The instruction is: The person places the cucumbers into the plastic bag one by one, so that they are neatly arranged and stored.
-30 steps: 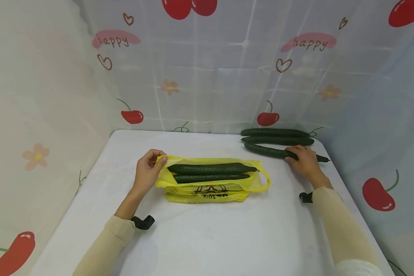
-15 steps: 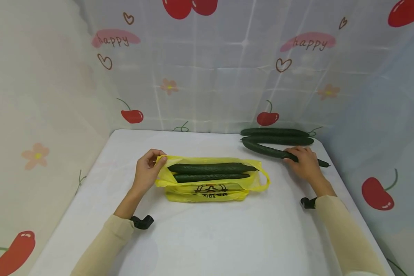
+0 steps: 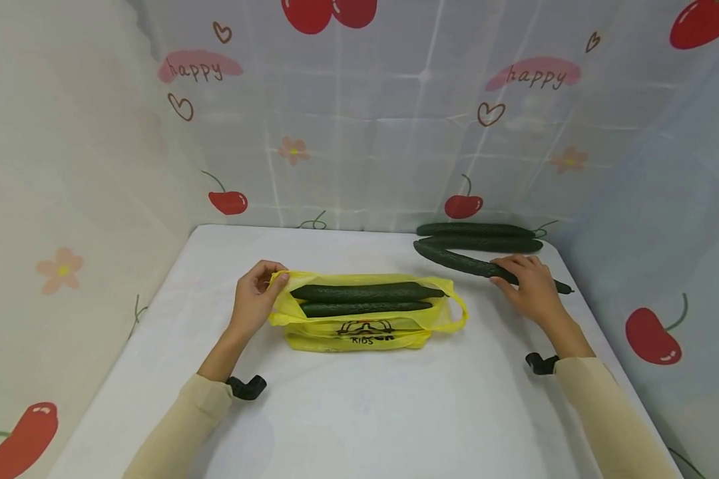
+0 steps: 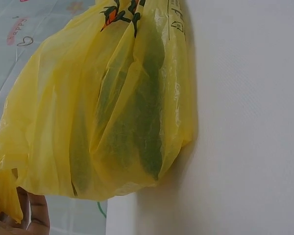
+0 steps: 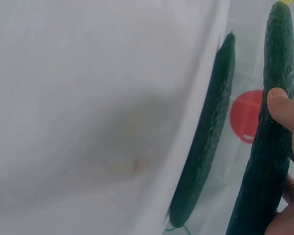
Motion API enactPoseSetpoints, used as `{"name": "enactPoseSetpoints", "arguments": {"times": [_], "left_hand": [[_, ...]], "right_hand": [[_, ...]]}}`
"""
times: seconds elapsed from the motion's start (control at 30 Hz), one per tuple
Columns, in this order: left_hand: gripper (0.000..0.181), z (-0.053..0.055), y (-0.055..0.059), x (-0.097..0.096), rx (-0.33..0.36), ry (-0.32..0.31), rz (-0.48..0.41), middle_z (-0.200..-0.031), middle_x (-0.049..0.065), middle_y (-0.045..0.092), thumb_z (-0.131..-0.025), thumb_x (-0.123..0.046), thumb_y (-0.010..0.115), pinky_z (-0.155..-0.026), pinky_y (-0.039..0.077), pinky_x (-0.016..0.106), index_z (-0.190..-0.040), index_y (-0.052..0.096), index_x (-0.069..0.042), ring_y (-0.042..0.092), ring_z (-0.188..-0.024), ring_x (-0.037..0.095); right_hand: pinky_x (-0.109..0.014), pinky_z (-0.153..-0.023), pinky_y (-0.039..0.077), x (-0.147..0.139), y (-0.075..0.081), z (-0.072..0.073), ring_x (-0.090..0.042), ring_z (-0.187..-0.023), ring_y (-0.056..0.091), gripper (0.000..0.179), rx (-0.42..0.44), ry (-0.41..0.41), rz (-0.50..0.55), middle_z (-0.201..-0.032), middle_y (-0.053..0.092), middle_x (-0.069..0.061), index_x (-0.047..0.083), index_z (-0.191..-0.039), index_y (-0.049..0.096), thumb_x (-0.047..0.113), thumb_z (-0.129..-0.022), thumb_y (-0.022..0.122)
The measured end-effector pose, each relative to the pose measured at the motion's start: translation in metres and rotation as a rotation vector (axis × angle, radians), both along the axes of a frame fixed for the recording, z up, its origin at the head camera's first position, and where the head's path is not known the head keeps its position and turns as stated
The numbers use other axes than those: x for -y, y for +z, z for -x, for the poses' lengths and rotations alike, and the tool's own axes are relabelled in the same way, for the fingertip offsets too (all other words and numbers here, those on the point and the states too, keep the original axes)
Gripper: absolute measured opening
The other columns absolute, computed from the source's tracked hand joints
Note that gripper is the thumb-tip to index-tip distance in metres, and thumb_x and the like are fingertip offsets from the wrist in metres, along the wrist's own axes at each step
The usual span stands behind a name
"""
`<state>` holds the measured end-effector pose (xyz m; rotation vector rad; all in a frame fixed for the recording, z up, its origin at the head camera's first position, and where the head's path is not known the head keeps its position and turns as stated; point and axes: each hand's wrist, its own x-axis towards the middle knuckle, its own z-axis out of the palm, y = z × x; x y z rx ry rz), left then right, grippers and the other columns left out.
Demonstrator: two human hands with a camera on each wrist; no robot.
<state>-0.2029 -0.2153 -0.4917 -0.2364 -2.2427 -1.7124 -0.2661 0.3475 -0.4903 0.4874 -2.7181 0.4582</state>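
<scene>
Right forearm has drawn back toward the person since the earlier frame, and the held cucumber [image 3: 455,261] has swung in the right hand [image 3: 532,286]: its left end has shifted left and away from the person, its right end nearer. Left hand [image 3: 255,299] and yellow bag [image 3: 362,340] show no evident change of position. Right grip: thumb on the near side of the held cucumber, fingers over its far side, pinching it right of its middle; the longer part extends left of the grip, the shorter part to the right. Beyond that grip, two dark green cucumbers, a rear cucumber [image 3: 476,230] and a front cucumber [image 3: 485,245], lie side by side near the far edge of the table [image 3: 359,412]. Left grip: thumb and fingers pinch the upper left corner of the bag. Just right of that grip, the bag's mouth gapes, with an upper bagged cucumber [image 3: 368,292] and a lower bagged cucumber [image 3: 365,309] lying lengthwise inside; a loop handle [image 3: 463,320] sits at the bag's opposite end, well apart from the left grip.
</scene>
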Motion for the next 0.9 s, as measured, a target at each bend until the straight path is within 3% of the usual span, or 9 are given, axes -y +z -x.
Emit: {"name": "enactPoseSetpoints", "arguments": {"times": [0.3,0.67,0.9], "left_hand": [[0.023,0.000,-0.001,0.000,-0.001,0.004,-0.011,-0.114,0.011,0.069,-0.106,-0.024,0.071,-0.084,0.053,0.015,-0.116,0.069,-0.003,0.065,-0.098,0.009],[0.022,0.001,-0.002,0.000,-0.006,0.013,-0.007,-0.112,0.008,0.069,-0.106,-0.025,0.071,-0.084,0.052,0.014,-0.115,0.069,-0.005,0.064,-0.097,0.009],[0.022,0.001,-0.003,0.000,-0.010,0.010,-0.021,-0.113,0.008,0.069,-0.106,-0.023,0.071,-0.084,0.053,0.015,-0.115,0.069,-0.004,0.065,-0.098,0.008]], "right_hand": [[-0.065,-0.101,0.045,0.019,0.021,-0.016,-0.041,-0.119,0.057,0.042,-0.109,0.090,0.025,-0.128,0.071,-0.019,0.009,-0.133,0.073,0.017,-0.093,0.085],[-0.060,-0.097,0.048,0.051,0.039,-0.034,-0.038,-0.113,0.060,0.046,-0.168,0.230,0.011,-0.122,0.075,-0.016,0.009,-0.130,0.075,0.015,-0.087,0.089],[-0.056,-0.097,0.053,0.076,0.046,-0.041,-0.032,-0.111,0.063,0.048,-0.155,0.298,-0.029,-0.122,0.076,-0.011,0.011,-0.131,0.075,0.018,-0.087,0.090]]}}
